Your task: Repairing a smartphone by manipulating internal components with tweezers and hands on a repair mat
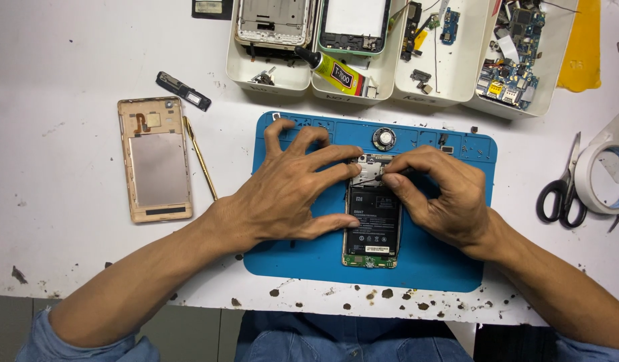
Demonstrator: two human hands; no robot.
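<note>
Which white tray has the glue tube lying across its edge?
The second white tray from the left. The yellow-and-black glue tube rests on its near rim, reaching over from the first; the other trays hold only phone parts.

- My work mat (309, 258) is bright blue
- The open phone (372, 221) I'm steadying shows a black battery
- The back cover (155, 159) is gold
- The table (68, 221) is white with dark specks
- The glue tube (336, 71) is yellow and black
- The scissors (563, 191) have black handles
- My sleeves (48, 342) are denim blue

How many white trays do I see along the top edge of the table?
4, side by side above the blue mat: first tray, second tray, third tray, fourth tray. Others may lie outside the view.
</note>
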